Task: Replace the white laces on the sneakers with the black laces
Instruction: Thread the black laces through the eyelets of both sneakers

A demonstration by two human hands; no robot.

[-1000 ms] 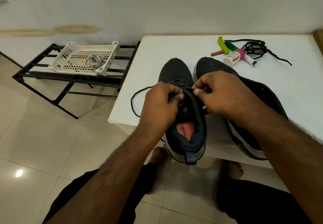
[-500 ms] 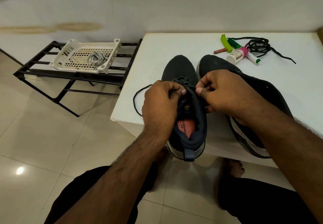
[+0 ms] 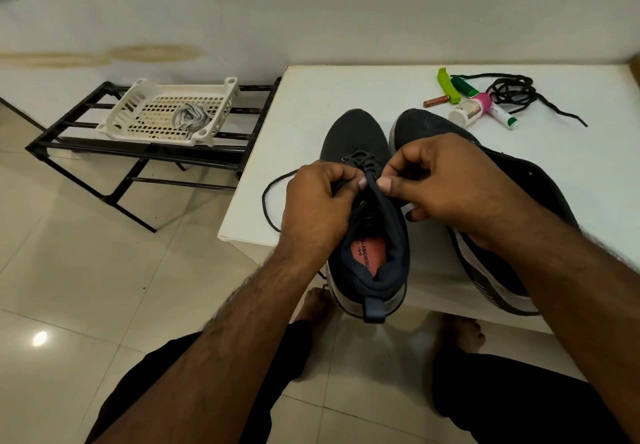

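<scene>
Two dark sneakers stand side by side on the white table (image 3: pixel 346 83), heels over its front edge. My left hand (image 3: pixel 317 201) grips the left side of the left sneaker (image 3: pixel 353 135) at its upper eyelets, where a black lace (image 3: pixel 268 201) is threaded; a loop of it trails left on the table. My right hand (image 3: pixel 440 173) pinches the lace at the shoe's tongue, thumb facing my left thumb. The right sneaker (image 3: pixel 519 180) lies under my right forearm. A second black lace (image 3: pixel 512 92) is bundled at the table's back right. The white laces (image 3: pixel 190 118) lie in a white basket (image 3: pixel 138 104).
The basket sits on a low black metal rack (image 3: pixel 114 147) on the tiled floor, left of the table. Beside the spare lace lie a green clip (image 3: pixel 448 85), a small white bottle with a pink cap (image 3: pixel 469 109), a tube and a small brown cylinder. My legs and bare feet are below the table edge.
Both hands have stayed at the left sneaker's top eyelets; my thumbs have come closer together over the tongue. The camera has shifted slightly.
</scene>
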